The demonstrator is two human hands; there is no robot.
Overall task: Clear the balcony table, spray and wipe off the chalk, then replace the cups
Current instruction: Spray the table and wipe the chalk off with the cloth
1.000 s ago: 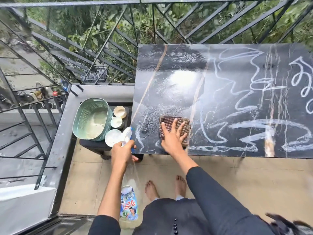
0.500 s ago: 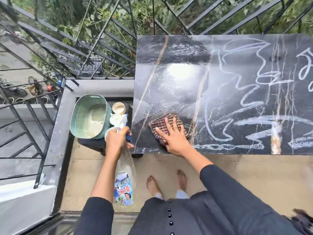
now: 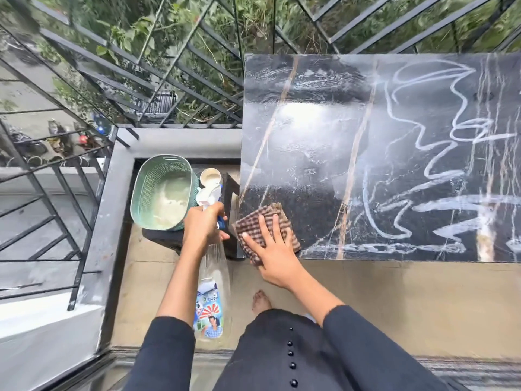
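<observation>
Right grip: wide. Your fingers lie straight and spread, palm down, pressing the brown checked cloth flat. Nothing is pinched; the thumb rests at the cloth's left edge.

Cloth position: near-left corner of the counter. Its near edge hangs slightly past the counter's front edge, under your palm.

Left grip: closed round the neck of the spray bottle, with the fingers wrapped just beneath the white trigger head. The clear bottle body hangs below the grip, over the tiled floor and off the counter, just left of the counter's corner. Its printed label faces the camera.

Counter surface: the left part is glossy and wet, with faint smears. White chalk scrawls cover the middle and right, and a chalk line runs along the front edge.

Cups: off the counter, on a low dark stool to its left, touching or just beside a green basket. One tan-lined cup shows plainly; the spray head hides most of the others, so I cannot give a count.

One bare foot shows on the floor below the right grip.
</observation>
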